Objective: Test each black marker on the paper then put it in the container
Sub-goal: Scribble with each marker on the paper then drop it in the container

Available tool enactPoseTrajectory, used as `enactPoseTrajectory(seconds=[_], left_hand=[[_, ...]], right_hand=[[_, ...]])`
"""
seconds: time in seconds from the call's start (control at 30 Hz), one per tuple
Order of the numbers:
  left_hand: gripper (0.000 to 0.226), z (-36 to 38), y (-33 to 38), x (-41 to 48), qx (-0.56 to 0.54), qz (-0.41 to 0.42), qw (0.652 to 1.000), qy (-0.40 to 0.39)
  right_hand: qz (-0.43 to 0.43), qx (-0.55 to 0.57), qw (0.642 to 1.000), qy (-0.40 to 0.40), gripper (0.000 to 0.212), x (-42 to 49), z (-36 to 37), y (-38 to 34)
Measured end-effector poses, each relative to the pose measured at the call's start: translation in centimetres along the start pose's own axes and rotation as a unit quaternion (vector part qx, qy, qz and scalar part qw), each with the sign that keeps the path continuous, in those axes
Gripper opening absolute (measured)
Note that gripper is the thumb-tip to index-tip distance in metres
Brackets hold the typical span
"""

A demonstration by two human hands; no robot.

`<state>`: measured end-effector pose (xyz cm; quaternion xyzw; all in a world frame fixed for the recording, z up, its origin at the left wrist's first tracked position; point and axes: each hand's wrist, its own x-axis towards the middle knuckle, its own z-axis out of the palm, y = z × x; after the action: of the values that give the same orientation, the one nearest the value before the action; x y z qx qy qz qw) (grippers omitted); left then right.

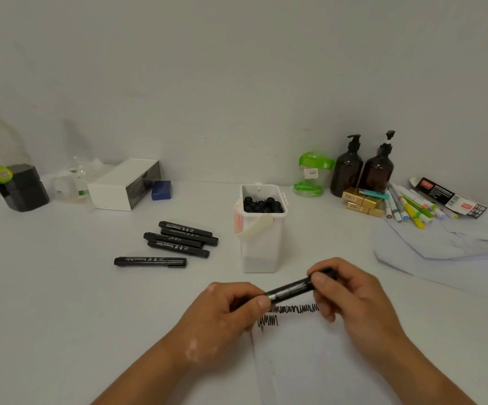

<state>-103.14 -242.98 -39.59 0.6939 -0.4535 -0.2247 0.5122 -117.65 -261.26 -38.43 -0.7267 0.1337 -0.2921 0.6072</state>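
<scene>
Both hands hold one black marker (295,287) at lower centre of the frame, just above the scribbled paper (310,361).

It looks light, stiff and smooth-barrelled, so probably slippery in a loose hold; best taken by the barrel and the cap end; the left hand (225,314) curls round the lower end, thumb pressing; the right hand (351,293) pinches the upper end, fingers narrow; cap on or off, I cannot tell; the container (261,244) stands just above, mid-frame.

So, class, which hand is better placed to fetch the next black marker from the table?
Left, probably. The loose black markers lie left of the white container, nearer the left hand; the right hand would have to cross over.
</scene>
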Motion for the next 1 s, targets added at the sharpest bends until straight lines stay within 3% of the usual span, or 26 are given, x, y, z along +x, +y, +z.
enactPoseTrajectory(seconds=[0.23,0.37,0.57,0.7,1.0], left_hand=[[0.027,-1.2,-1.4,0.7,-0.092,-0.023,0.991,0.097],[0.033,-1.8,-2.2,1.2,-0.167,-0.040,0.970,0.172],[0.031,-2.0,-3.2,1.7,-0.210,-0.038,0.957,0.197],[0.033,-2.2,-3.7,1.9,-0.208,-0.035,0.958,0.196],[0.033,-2.2,-4.2,2.3,-0.210,-0.041,0.957,0.195]], right_hand=[[-0.016,0.086,0.986,0.141,0.027,1.2,-2.5,-1.6],[-0.084,0.045,0.979,0.182,0.026,3.0,-3.6,-6.5],[-0.180,-0.219,0.949,0.139,0.006,8.7,-2.1,-14.1],[-0.199,-0.420,0.881,0.086,0.005,12.6,0.1,-15.6],[-0.157,-0.569,0.807,-0.012,0.009,18.7,3.0,-12.7]])
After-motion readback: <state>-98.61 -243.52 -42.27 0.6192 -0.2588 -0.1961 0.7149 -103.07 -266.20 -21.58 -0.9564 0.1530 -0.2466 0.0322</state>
